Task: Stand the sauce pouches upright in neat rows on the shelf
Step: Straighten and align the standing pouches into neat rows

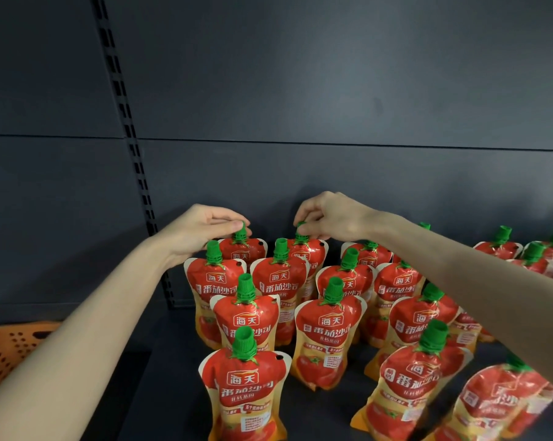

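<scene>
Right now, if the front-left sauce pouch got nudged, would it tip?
Probably tips easily: the front-left sauce pouch stands tall on a narrow base, green cap high up. Likely floppy; its film sides look creased. The glossy surface may slip.

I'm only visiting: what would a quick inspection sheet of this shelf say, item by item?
Surface: dark shelf, bare at left.
Job's things: red pouches with green caps, upright in rows.
Clutter: orange basket at lower left.
Hands: left hand and right hand both pinch back-row caps.
Cables: nothing seen.
Surroundings: dark back panel, slotted upright.
</scene>
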### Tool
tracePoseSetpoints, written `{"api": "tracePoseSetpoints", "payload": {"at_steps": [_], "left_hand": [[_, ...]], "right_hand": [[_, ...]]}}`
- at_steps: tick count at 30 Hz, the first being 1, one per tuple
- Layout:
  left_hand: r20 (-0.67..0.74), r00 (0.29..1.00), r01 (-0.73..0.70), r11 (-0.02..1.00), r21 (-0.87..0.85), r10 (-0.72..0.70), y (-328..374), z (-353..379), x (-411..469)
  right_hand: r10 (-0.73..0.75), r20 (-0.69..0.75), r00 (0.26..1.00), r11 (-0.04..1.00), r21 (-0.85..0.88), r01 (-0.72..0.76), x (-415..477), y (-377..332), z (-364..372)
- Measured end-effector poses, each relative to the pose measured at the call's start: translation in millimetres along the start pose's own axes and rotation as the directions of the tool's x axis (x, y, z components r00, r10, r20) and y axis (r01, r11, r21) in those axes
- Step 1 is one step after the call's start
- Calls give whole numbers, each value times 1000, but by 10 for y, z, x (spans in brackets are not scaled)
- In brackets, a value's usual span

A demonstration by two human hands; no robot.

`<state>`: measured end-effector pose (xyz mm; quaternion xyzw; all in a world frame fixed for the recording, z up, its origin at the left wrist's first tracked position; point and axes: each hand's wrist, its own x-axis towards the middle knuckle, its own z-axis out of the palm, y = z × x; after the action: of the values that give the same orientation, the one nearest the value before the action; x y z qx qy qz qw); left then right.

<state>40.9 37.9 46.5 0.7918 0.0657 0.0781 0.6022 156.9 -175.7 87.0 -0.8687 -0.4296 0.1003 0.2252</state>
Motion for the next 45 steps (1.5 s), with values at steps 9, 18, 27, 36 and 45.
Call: {"api": "tracePoseSetpoints", "payload": {"at_steps": [9, 18, 27, 36, 45], "left_hand": [[21, 1000, 15, 999, 36, -16, -8, -15, -8], [-46, 999, -9, 998, 70, 12, -17, -13, -53], [-267, 930, -202, 959, 201, 252, -56, 11, -326], [-119, 971, -182, 962, 202, 209, -219, 76, -566], [-95, 967, -220, 963, 157, 236, -182, 235, -441]], "right_hand": [[-1, 18, 1000, 1000, 23, 1, -8, 9, 16], [-13, -33, 999, 1000, -21, 12, -61, -11, 45], [-108, -229, 967, 994, -19, 106, -194, -120, 74], [-103, 128, 986, 991, 94, 91, -167, -258, 262], [-72, 126, 989, 997, 47, 66, -224, -74, 83]]}}
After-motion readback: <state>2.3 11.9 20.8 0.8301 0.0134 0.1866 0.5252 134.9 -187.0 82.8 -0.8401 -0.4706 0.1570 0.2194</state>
